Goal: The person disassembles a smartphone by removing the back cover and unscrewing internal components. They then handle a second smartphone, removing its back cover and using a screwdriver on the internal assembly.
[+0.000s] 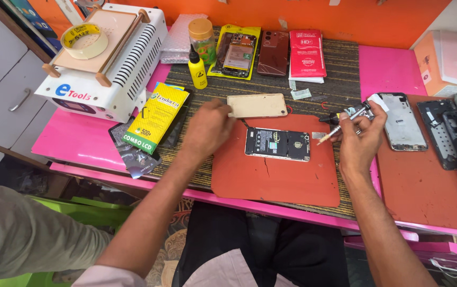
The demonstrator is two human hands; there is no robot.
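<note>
With the opened black phone body (pixel 277 143) on the red rubber mat (pixel 276 180), my left hand (pixel 207 129) pinches its gold back cover (pixel 257 105) just behind, my right hand (pixel 360 139) grips a slim screwdriver (pixel 342 121) beside it, so unscrewing seems next, needing a steady tip

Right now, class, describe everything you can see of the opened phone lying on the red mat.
The opened phone lies flat, lengthwise left to right, on the red mat, back removed and insides facing up. A pale metallic frame surrounds dark internals: a black battery with a label, a shielded board at the right end. Neither hand touches it. The left hand holds the beige back cover just behind it; the right hand holds a small tool beside its right end.
</note>
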